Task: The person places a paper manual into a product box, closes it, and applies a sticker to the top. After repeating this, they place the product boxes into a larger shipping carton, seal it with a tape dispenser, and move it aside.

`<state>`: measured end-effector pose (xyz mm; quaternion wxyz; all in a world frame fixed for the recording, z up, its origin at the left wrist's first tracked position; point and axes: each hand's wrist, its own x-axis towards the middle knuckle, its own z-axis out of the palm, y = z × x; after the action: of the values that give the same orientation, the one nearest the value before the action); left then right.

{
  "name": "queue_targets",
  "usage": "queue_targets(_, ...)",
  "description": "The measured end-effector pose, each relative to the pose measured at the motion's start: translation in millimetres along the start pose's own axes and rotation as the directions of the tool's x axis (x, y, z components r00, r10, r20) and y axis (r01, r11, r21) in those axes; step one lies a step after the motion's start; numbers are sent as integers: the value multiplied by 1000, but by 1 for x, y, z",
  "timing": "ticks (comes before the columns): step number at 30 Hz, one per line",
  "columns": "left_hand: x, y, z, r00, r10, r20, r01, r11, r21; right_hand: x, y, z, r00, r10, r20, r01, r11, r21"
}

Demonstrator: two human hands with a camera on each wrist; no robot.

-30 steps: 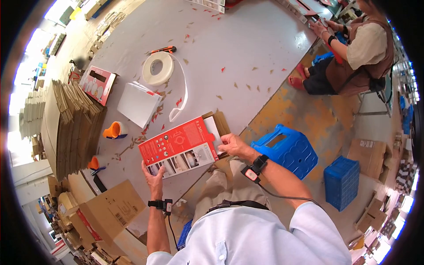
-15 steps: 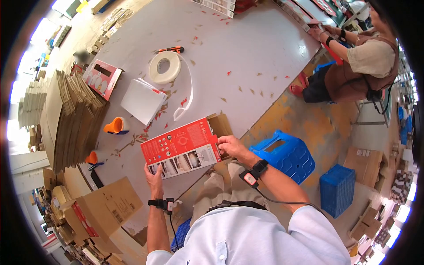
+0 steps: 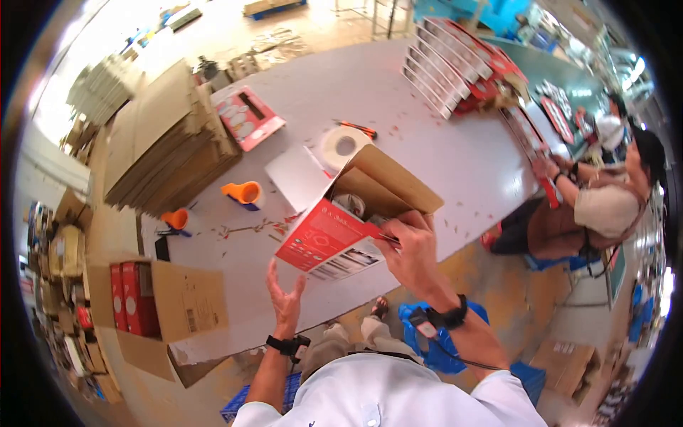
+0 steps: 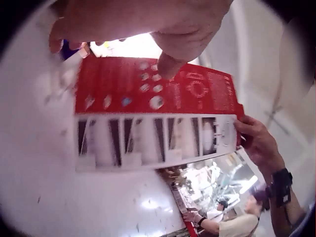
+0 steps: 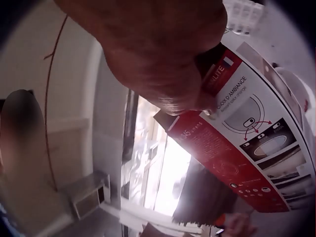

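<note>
A red and white printed box [image 3: 324, 238] is tilted up over the table, its brown inside showing at the open end, with something pale within. My right hand [image 3: 416, 256] pinches the box's edge at that end; in the right wrist view the hand [image 5: 163, 54] covers a corner of the box [image 5: 222, 148]. Beside the lower end my left hand [image 3: 286, 302] has its fingers spread, not gripping. In the left wrist view this hand [image 4: 143, 24] hangs over the printed face [image 4: 158, 98], and whether the thumb touches it cannot be told.
A tape roll [image 3: 345, 146], a cutter [image 3: 356, 128] and a white sheet [image 3: 295, 178] lie beyond the box. Flat cardboard [image 3: 167, 142] is stacked left, near orange tape dispensers [image 3: 242, 192]. An open carton [image 3: 192, 302] stands front left. Another person [image 3: 605, 213] works at right.
The box has been lifted and tilted, so its open end now faces up. My left hand has let go of its lower end, and the head view has shifted.
</note>
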<state>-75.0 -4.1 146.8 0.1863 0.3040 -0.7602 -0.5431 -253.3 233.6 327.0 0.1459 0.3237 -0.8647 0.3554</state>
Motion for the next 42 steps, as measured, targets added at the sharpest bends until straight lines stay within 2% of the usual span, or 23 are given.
queue_targets(1,6,45,-13,989,146,5,-146,989,-8,8,-14,-10,990,-139,-6,138,990,-26)
queue_targets(2,8,100,-29,960,279,14,-279,960,-10,13,-31,-19,977,-212,15,213,976,-51)
queue_targets(4,11,172,-54,900,433,53,-415,887,-201,24,-63,-35,932,-357,64,362,927,-99)
queue_targets(7,-1,217,-78,833,552,41,-515,800,-309,23,-100,-49,859,-481,177,505,854,-127)
queue_targets(8,-6,208,-78,861,507,42,-465,817,-343,20,-108,-49,836,-508,207,538,833,-127)
queue_targets(10,-15,171,-66,910,409,65,-350,843,-407,1,-109,-20,789,-465,402,553,823,-133)
queue_targets(11,-19,149,-56,932,361,29,-336,891,-307,-11,-107,-4,757,-427,494,554,821,-139)
queue_targets(13,-28,138,-58,981,154,116,-72,854,-516,-32,-99,23,776,-400,488,515,849,-123)
queue_targets(14,-22,134,-56,984,69,167,47,794,-607,-31,-96,31,784,-398,477,508,853,-124)
queue_targets(15,-18,128,-55,972,234,27,-208,908,-364,-30,-98,28,778,-378,502,510,846,-153)
queue_targets(18,-17,128,-55,980,181,84,-114,855,-507,-26,-104,12,829,-512,225,525,851,5)
queue_targets(19,-17,135,-56,982,174,68,-121,869,-481,-27,-105,-5,866,-468,175,482,875,-45)
queue_targets(22,-19,135,-50,984,177,31,-123,789,-602,-37,-88,-31,981,-192,-30,194,976,102)
queue_targets(24,-18,134,-52,986,165,20,-121,798,-591,-47,-75,-35,1000,16,-17,-12,979,205)
queue_targets(27,-11,125,-55,988,155,11,-128,849,-513,-58,-61,-23,960,272,71,-279,891,358)
queue_targets(28,-9,129,-56,988,155,5,-134,871,-472,-58,-61,-15,951,300,75,-305,869,391)
queue_targets(29,-10,137,-56,994,111,20,-84,844,-530,-56,-62,-6,942,325,81,-328,844,425)
queue_targets(32,-5,147,-58,996,83,24,-60,865,-498,-46,-66,24,915,386,118,-386,751,536)
queue_targets(33,-1,144,-57,996,94,7,-76,837,-543,-41,-65,30,906,401,135,-402,716,571)
queue_targets(35,9,131,-51,994,108,-32,-104,773,-626,-36,-57,36,902,397,169,-425,752,503)
queue_targets(38,19,124,-51,996,90,-6,-73,769,-636,-26,-49,31,893,388,227,-449,759,472)
queue_targets(39,19,126,-52,993,111,-45,-117,804,-584,-25,-47,30,888,388,248,-460,751,473)
queue_targets(42,14,131,-53,973,184,-140,-228,870,-438,-23,-55,31,913,378,153,-407,839,362)
